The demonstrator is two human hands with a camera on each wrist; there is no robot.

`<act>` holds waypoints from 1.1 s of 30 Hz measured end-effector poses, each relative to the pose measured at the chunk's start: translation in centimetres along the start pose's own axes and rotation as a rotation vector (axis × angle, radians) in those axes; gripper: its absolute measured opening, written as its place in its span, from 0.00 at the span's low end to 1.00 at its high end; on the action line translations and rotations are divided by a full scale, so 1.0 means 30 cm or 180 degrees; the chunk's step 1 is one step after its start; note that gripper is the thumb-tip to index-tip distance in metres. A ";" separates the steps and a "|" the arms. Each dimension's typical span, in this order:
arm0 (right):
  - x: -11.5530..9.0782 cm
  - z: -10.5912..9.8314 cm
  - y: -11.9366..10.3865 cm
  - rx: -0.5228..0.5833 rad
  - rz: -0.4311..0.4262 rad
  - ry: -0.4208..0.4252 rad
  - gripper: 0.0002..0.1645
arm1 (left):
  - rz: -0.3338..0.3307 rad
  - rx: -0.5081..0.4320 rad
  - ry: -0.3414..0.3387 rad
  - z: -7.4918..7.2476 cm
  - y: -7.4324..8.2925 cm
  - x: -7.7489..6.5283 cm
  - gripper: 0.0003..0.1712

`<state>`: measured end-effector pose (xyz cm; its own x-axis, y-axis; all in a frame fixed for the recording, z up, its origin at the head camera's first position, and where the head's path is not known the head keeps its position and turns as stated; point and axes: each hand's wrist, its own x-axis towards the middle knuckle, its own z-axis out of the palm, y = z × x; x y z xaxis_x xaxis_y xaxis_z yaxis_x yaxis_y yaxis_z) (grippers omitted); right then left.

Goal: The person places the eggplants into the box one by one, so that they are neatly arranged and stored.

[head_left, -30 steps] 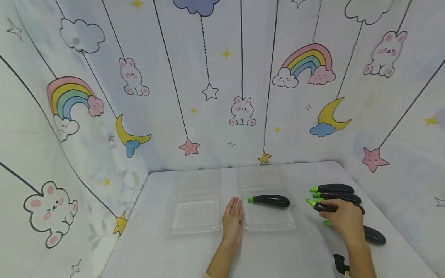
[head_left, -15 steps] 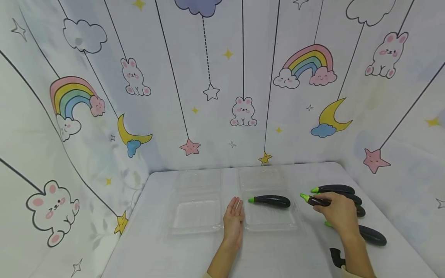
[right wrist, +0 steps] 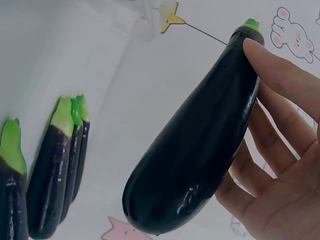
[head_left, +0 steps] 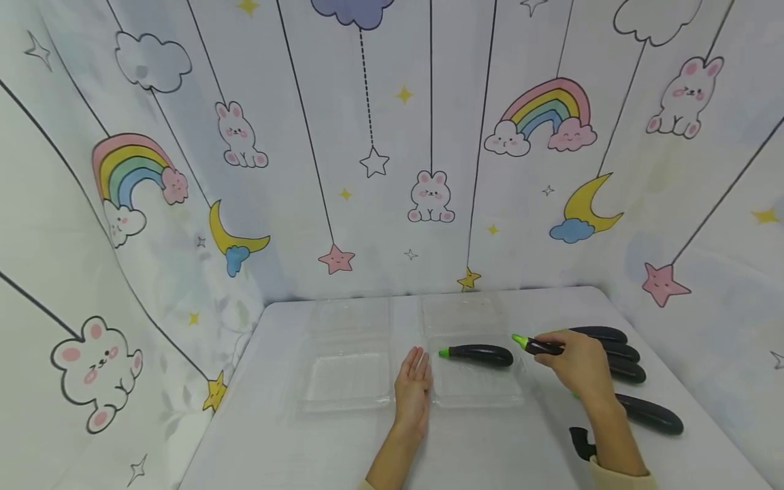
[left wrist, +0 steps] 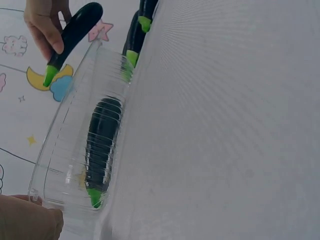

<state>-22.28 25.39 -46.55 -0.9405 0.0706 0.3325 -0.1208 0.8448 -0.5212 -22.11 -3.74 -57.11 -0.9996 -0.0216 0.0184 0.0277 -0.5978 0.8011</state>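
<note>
My right hand (head_left: 578, 364) pinches an eggplant (right wrist: 195, 135) near its green stem end, thumb on one side and fingers on the other. The held eggplant is raised at the right side of a clear plastic box (head_left: 478, 398), its stem pointing left in the head view. Another dark eggplant (head_left: 480, 354) lies inside that box, green tip to the left; the left wrist view shows this eggplant (left wrist: 103, 145) through the ribbed clear wall. My left hand (head_left: 412, 395) rests upright along the box's left edge, fingers straight.
A second clear box (head_left: 346, 406) stands left of my left hand. Several eggplants (head_left: 649, 414) lie at the right of the white table (head_left: 269, 449), partly behind my right arm. A black bracket (head_left: 582, 442) sits at the right wrist. A printed curtain (head_left: 380, 231) encloses the table.
My right hand has lifted the eggplant from the group at the right and carried it left, toward the box. The left hand has stayed at the box's edge.
</note>
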 end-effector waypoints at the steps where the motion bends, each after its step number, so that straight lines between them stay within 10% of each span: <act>1: 0.002 0.003 -0.002 0.0004 -0.0014 -0.0015 0.20 | -0.0007 -0.0005 0.0007 0.000 -0.001 0.000 0.44; 33: 0.099 0.097 -0.123 -0.0049 -0.0208 -0.0500 0.19 | 0.0020 -0.0040 0.0062 -0.002 -0.002 0.004 0.44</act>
<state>-25.54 20.95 -45.94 -0.9690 -0.0674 0.2378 -0.1796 0.8530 -0.4901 -22.24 -3.76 -57.19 -0.9991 -0.0409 0.0118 0.0343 -0.6077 0.7934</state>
